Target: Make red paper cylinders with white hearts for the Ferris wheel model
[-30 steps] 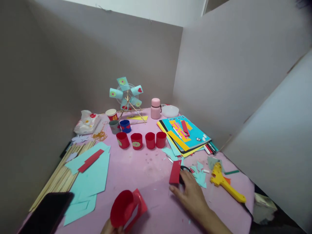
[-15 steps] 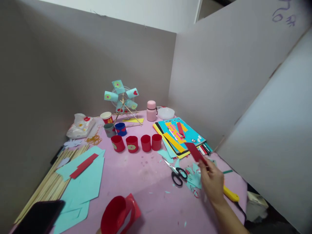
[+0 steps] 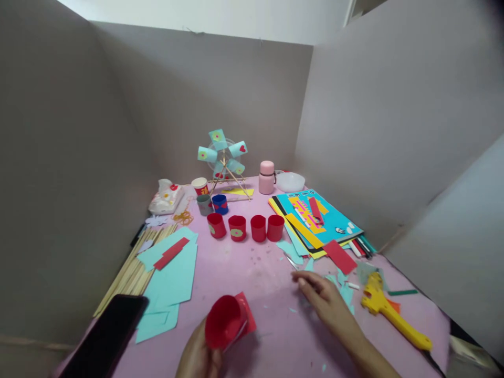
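My left hand (image 3: 199, 358) is at the bottom edge, closed round a red paper cup (image 3: 224, 321) tipped with its mouth toward me; a red paper piece (image 3: 247, 315) lies against the cup's side. My right hand (image 3: 328, 303) lies low over the pink table (image 3: 252, 273), fingers stretched toward the left and holding nothing. It covers most of the scissors, of which only a blade tip (image 3: 292, 262) shows. A red paper rectangle (image 3: 339, 256) lies free just beyond that hand, beside the stack of coloured paper (image 3: 315, 220).
Four red cups (image 3: 246, 228) stand in a row mid-table, grey and blue cups (image 3: 212, 204) behind. At the back: a paper wheel model (image 3: 223, 152), pink bottle (image 3: 266, 177), white bowl (image 3: 290, 181). A yellow glue gun (image 3: 389, 313) lies right; teal sheets (image 3: 173, 278), sticks (image 3: 128, 275), phone (image 3: 106, 338) left. Grey partitions surround.
My right hand lifted the red rectangle off the table, carried it right, left it beside the paper stack, and came back low over the scissors. My left hand kept hold of the red cup.
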Demonstrator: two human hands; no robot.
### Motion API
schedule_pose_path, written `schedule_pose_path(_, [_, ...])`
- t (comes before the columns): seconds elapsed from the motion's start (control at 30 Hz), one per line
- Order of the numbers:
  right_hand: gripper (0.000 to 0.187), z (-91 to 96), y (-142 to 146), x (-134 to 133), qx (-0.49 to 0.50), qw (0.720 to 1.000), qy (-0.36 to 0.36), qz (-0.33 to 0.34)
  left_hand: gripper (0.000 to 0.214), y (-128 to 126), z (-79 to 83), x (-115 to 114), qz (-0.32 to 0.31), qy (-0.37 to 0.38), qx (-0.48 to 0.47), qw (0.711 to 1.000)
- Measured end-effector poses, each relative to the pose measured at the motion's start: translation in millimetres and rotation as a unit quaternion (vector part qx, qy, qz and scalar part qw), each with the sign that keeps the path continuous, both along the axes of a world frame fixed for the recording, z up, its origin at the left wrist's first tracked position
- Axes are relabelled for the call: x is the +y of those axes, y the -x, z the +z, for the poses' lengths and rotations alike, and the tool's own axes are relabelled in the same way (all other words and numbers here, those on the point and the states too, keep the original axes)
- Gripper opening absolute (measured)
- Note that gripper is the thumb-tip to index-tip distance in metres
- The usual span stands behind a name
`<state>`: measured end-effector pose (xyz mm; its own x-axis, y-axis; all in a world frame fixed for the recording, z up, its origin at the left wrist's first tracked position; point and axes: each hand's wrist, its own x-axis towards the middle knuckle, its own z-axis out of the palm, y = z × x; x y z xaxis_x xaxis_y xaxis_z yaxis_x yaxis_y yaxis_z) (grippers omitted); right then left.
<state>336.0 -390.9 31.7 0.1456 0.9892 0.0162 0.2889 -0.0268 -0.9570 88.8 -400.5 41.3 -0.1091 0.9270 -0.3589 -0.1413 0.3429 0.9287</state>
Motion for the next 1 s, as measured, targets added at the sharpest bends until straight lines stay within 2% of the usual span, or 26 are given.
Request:
schedule_pose_path(0.07, [0.043, 0.9, 31, 2, 0.088, 0.992, 0.053, 0.075, 0.012, -6, 8.8, 3, 0.011, 0.037, -0.094, 0.995])
schedule_pose_path(0.17, [0.053, -3.3, 66, 7, 0.188, 0.966, 0.116, 0.133, 0.011, -15, 22.1, 6, -0.050, 0.046, -0.150, 0.986])
schedule_pose_path(0.3, [0.052, -10.7, 79, 13, 0.251, 0.952, 0.136, 0.114, 0.020, -24, 28.1, 13, -0.111, 0.028, -0.168, 0.979])
schedule_pose_path(0.43, [0.049, -13.4, 67, 18, 0.271, 0.953, 0.119, 0.067, 0.020, -26, 15.9, 27, -0.119, -0.003, -0.154, 0.981])
schedule_pose_path(0.6, [0.050, -19.7, 64, 28, 0.264, 0.957, 0.106, 0.047, 0.033, -22, 6.7, 52, -0.120, -0.028, -0.079, 0.989])
schedule_pose_path(0.73, [0.045, -31.9, 72, 33, 0.240, 0.967, 0.080, 0.034, 0.037, -7, 4.9, 72, -0.139, -0.056, 0.040, 0.988])
schedule_pose_path(0.9, [0.046, -41.6, 75, 30, 0.230, 0.971, 0.064, 0.015, 0.053, 18, -1.7, 90, -0.109, -0.087, 0.232, 0.963])
schedule_pose_path(1.0, [0.046, -42.9, 76, 29, 0.227, 0.972, 0.059, 0.011, 0.058, 25, 4.1, 89, -0.100, -0.111, 0.296, 0.943])
